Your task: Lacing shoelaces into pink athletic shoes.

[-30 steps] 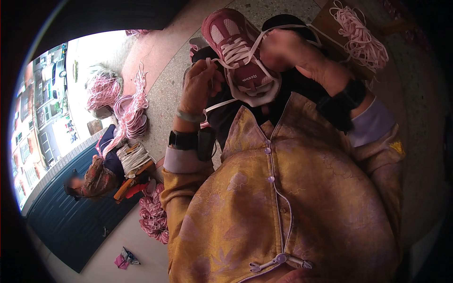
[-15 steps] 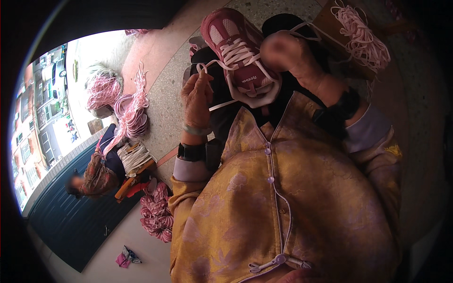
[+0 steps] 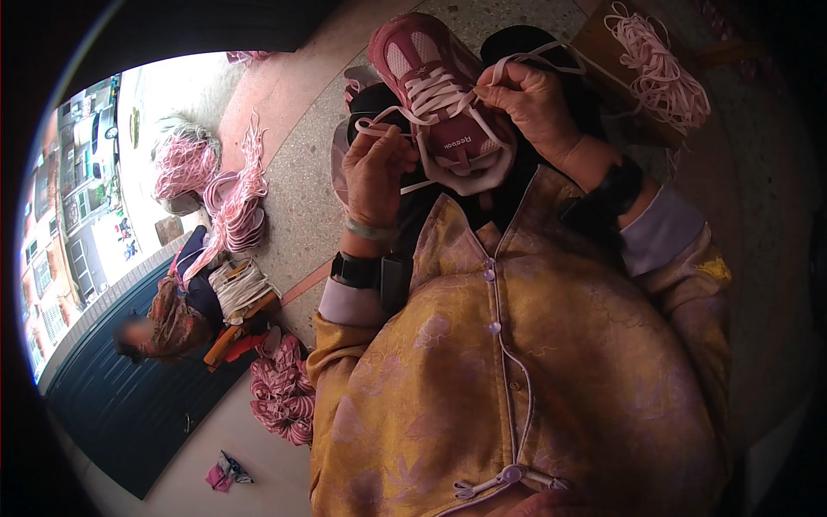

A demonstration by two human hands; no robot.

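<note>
Pink shoe (image 3: 435,95) sits on the lap, its toe pointing to 11 o'clock. Left hand (image 3: 376,172), at the shoe's 8 o'clock, pinches a white lace (image 3: 431,90). Right hand (image 3: 534,103), at 3 o'clock, pinches the other end.

One shoe (image 3: 439,103), perhaps three lace bundles (image 3: 659,65).
</note>
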